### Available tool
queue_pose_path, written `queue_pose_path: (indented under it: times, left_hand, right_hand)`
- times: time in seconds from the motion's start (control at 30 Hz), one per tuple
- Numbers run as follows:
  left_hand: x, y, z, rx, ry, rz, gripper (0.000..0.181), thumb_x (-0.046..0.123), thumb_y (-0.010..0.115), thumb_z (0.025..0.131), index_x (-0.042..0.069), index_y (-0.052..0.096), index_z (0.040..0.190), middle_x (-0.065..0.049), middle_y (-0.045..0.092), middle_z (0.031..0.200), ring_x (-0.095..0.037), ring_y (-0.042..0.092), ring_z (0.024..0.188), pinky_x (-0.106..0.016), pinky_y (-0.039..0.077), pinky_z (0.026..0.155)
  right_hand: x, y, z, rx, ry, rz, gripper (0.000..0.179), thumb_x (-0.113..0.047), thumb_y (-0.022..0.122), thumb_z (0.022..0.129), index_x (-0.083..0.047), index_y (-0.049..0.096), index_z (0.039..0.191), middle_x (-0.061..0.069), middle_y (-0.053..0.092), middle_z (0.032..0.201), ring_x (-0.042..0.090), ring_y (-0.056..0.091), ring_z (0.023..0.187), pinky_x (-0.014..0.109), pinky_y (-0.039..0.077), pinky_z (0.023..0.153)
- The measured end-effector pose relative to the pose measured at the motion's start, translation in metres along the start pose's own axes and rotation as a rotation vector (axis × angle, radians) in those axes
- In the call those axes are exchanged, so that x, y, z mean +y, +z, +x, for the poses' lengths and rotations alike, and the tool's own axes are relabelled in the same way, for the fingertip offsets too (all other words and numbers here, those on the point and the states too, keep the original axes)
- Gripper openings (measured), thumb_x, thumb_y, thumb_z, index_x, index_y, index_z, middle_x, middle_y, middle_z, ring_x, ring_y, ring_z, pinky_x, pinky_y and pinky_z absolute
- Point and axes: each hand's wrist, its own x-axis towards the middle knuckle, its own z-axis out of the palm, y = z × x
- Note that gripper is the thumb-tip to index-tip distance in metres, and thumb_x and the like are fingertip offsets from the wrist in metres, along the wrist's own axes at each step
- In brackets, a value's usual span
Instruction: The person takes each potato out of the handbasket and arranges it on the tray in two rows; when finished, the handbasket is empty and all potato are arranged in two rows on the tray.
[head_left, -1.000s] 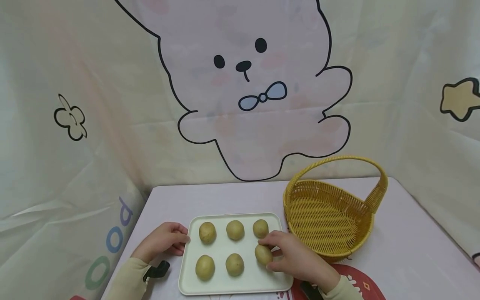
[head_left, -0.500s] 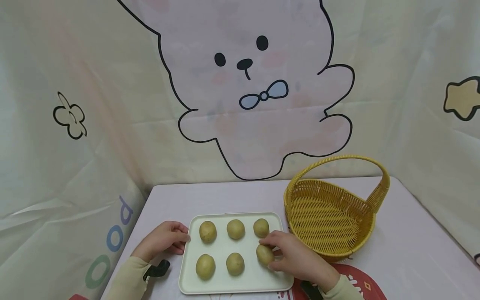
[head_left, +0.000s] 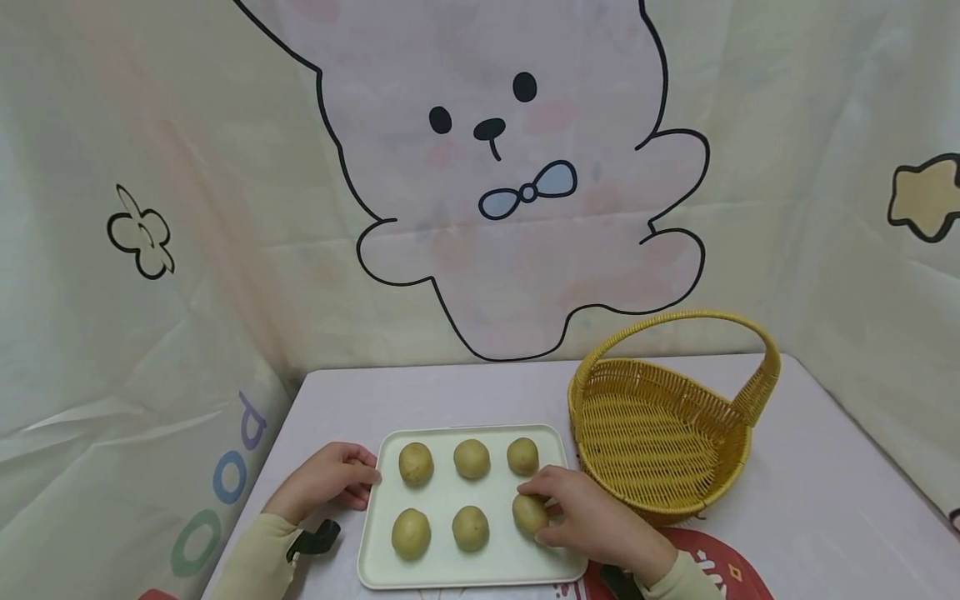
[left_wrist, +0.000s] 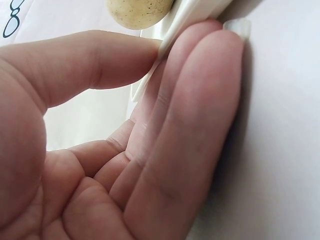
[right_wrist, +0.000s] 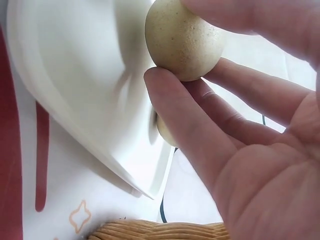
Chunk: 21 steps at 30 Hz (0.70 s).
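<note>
A white rectangular tray (head_left: 427, 575) lies on the table with several small round potatoes in two rows, such as the far-left potato (head_left: 416, 464). My left hand (head_left: 330, 478) pinches the tray's left rim; in the left wrist view the thumb is above it and the fingers below. At the near right of the tray, my right hand (head_left: 596, 515) grips a potato (head_left: 529, 515) between thumb and fingers. The right wrist view shows this potato (right_wrist: 182, 42) close up at the fingertips; whether it touches the tray is unclear.
Just right of the tray stands a yellow wicker basket (head_left: 645, 433) with a tall arched handle; no contents show in it. A red printed patch (head_left: 720, 567) lies near the table's front right. Cartoon-printed cloth (head_left: 465, 317) hangs behind the table and at both sides.
</note>
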Motion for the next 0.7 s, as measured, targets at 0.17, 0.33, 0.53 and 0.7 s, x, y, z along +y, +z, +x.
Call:
queue_pose_path:
  times: [0.17,0.33,0.53,0.7]
  left_hand:
    - [-0.0001,0.0002,-0.0005,0.003,0.0,0.005,0.025,0.017,0.076,0.097,-0.002,0.067,0.111,-0.006,0.068,0.078,-0.015,0.068,0.067,-0.03,0.064,0.064]
    - [-0.0008,0.0001,-0.0004,0.007,0.005,0.01,0.026,0.018,0.075,0.097,-0.002,0.067,0.112,-0.007,0.069,0.079,-0.015,0.068,0.067,-0.03,0.064,0.064]
    - [0.0019,0.0007,-0.0024,-0.002,0.01,0.003,0.025,0.017,0.075,0.097,-0.002,0.067,0.111,-0.006,0.068,0.078,-0.015,0.068,0.067,-0.03,0.064,0.064]
    - [0.0054,0.0,-0.0037,-0.004,0.014,0.0,0.025,0.016,0.075,0.096,-0.003,0.067,0.111,-0.006,0.068,0.077,-0.014,0.068,0.066,-0.029,0.064,0.064]
  right_hand:
    - [-0.0005,0.0011,-0.0003,-0.007,0.014,-0.006,0.051,-0.004,0.089,0.081,0.0,0.072,0.129,0.003,0.071,0.121,0.007,0.066,0.105,0.028,0.063,0.089]
    - [-0.0006,0.0015,-0.0004,0.001,0.015,-0.048,0.05,-0.005,0.089,0.081,-0.001,0.073,0.129,0.002,0.071,0.122,0.006,0.066,0.103,0.027,0.062,0.088]
    - [0.0002,0.0018,0.0,0.012,0.002,-0.07,0.05,-0.006,0.089,0.081,-0.001,0.073,0.128,0.0,0.071,0.119,0.005,0.066,0.102,0.027,0.062,0.087]
    - [0.0017,0.0031,0.0016,0.026,0.003,-0.064,0.05,-0.007,0.09,0.08,-0.002,0.073,0.127,0.001,0.071,0.117,0.007,0.068,0.102,0.028,0.063,0.087]
